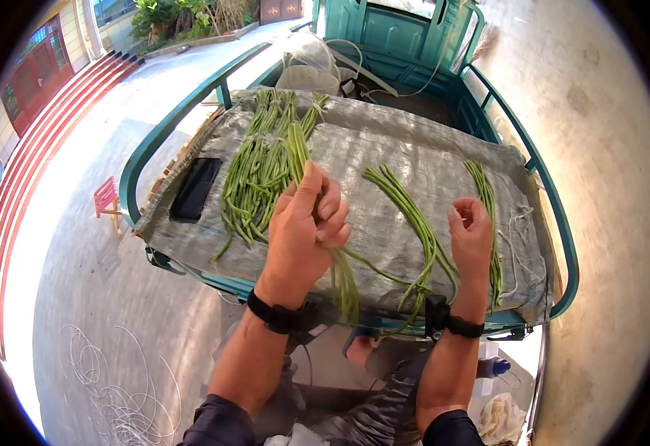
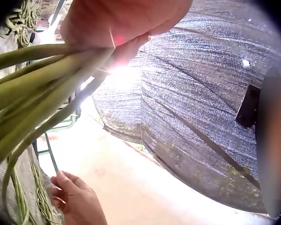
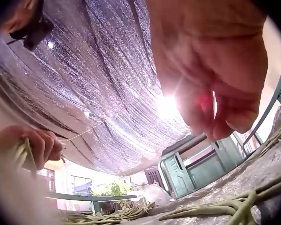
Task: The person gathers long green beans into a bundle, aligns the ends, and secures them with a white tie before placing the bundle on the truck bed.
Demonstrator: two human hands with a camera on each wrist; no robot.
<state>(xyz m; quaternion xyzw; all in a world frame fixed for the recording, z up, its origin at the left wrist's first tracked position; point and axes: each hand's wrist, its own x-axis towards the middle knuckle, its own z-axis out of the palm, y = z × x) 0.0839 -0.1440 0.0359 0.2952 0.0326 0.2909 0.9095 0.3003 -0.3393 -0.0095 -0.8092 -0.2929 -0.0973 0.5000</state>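
My left hand (image 1: 302, 230) grips a small bunch of long green beans (image 1: 296, 152), its fingers curled round the stalks. The bean ends hang below the fist, and the bunch's other end points away over the cart. In the left wrist view these beans (image 2: 47, 89) fan out toward the camera. Over the right side of the cloth is my right hand (image 1: 472, 236), its fingers loosely bent and nothing visible in them. It is nearest a thin row of long beans (image 1: 492, 223). Between the hands lies another loose group of beans (image 1: 414, 219).
Tied bundles of beans (image 1: 254, 171) lie at the left on a grey woven sheet (image 1: 354, 141), beside a black phone (image 1: 196, 189). White string (image 1: 516, 238) is at the right. Green rails (image 1: 563, 238) edge the cart bed. A white bucket (image 1: 306, 78) stands behind.
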